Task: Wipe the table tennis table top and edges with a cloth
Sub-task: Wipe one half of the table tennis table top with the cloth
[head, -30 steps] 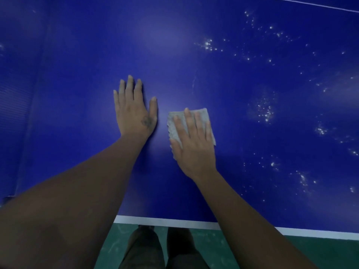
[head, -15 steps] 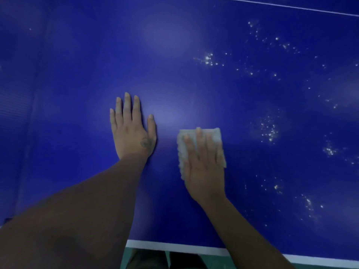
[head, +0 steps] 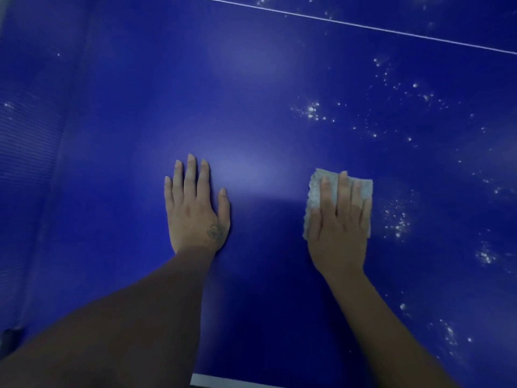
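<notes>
Here, squarish cloth (head: pixel 315 191), right hand (head: pixel 339 231) pressing flat

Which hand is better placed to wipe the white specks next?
Right hand: it presses the cloth flat, and the white specks lie just beside it. The left hand rests bare on the table tennis table, farther from them.

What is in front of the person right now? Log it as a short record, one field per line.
surface: blue table top, thin white line across the far part
left hand: flat on the table top, fingers straight, holding nothing
right hand: pressing flat on the cloth
cloth: pale grey, folded, under the right hand
dirt: white specks just right of the cloth, more scattered farther right
between the hands: no specks visible
near edge: white edge strip at the bottom of the view
</notes>
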`<state>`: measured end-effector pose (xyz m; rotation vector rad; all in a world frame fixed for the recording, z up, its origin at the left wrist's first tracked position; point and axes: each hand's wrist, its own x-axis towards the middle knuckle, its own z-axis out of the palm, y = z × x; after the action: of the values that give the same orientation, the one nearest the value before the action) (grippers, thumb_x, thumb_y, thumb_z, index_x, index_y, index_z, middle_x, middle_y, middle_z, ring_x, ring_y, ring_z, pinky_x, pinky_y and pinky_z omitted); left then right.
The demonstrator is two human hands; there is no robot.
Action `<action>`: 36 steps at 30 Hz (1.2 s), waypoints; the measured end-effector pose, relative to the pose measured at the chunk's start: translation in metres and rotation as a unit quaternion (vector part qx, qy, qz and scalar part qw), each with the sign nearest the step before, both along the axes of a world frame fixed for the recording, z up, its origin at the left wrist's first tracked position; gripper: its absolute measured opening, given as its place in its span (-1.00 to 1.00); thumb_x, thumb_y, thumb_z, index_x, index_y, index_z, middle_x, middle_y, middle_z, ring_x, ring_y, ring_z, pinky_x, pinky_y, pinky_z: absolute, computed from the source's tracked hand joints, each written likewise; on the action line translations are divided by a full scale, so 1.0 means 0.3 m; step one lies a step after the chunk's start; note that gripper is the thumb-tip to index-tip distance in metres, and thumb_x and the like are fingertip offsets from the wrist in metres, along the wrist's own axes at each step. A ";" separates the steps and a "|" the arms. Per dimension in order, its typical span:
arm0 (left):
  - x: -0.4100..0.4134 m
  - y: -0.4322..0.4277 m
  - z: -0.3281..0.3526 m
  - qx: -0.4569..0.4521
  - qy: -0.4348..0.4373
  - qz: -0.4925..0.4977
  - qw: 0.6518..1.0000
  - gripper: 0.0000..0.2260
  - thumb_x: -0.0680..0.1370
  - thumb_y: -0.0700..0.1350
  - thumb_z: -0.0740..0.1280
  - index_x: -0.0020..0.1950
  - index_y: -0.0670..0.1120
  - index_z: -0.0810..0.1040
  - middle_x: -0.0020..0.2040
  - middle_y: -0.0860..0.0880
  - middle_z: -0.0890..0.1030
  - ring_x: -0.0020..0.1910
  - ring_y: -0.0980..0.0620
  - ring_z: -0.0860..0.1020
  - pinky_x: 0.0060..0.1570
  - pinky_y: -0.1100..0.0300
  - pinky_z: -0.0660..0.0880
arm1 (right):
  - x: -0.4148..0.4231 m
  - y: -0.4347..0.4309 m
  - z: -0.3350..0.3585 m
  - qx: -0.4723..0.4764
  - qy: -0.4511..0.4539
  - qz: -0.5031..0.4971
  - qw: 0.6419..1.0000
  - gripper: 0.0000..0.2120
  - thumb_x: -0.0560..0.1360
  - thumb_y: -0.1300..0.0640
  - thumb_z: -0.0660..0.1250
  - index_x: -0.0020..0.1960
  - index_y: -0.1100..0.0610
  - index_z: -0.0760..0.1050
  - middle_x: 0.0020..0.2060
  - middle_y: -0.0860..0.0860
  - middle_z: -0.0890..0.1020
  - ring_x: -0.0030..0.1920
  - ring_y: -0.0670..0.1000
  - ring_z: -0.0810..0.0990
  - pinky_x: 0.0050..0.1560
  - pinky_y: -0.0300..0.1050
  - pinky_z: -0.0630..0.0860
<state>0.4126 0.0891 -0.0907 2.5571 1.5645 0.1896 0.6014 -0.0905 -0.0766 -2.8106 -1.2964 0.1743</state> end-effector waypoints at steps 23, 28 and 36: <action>-0.001 0.009 -0.008 0.007 -0.021 0.000 1.000 -0.42 0.74 0.10 0.15 0.71 -0.14 0.29 0.74 -0.12 0.21 0.75 -0.17 0.09 0.70 -0.22 0.06 | 0.053 0.442 -0.034 0.050 -0.006 0.093 0.994 -0.46 0.79 -0.06 -0.06 0.73 0.06 0.15 0.72 0.13 0.13 0.72 0.22 0.08 0.67 0.32 0.05; 0.002 0.009 -0.005 0.003 -0.007 0.000 1.000 -0.41 0.74 0.11 0.13 0.72 -0.15 0.27 0.75 -0.11 0.19 0.75 -0.16 0.07 0.70 -0.22 0.05 | 0.164 0.585 -0.047 0.056 0.022 0.107 0.992 -0.43 0.76 -0.09 -0.06 0.74 -0.01 0.10 0.73 0.08 0.10 0.73 0.16 0.03 0.70 0.26 -0.05; 0.003 0.009 0.002 -0.007 -0.004 0.001 1.000 -0.41 0.74 0.09 0.14 0.72 -0.15 0.26 0.75 -0.12 0.18 0.76 -0.15 0.06 0.70 -0.23 0.06 | 0.434 0.313 -0.015 0.001 0.009 -0.111 0.994 -0.41 0.76 -0.13 -0.16 0.75 0.00 -0.07 0.74 0.14 -0.01 0.72 0.24 -0.03 0.68 0.35 -0.08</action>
<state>0.4136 0.0919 -0.0902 2.5421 1.5589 0.1890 0.7316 0.0033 -0.0812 -2.9147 -0.9693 0.1892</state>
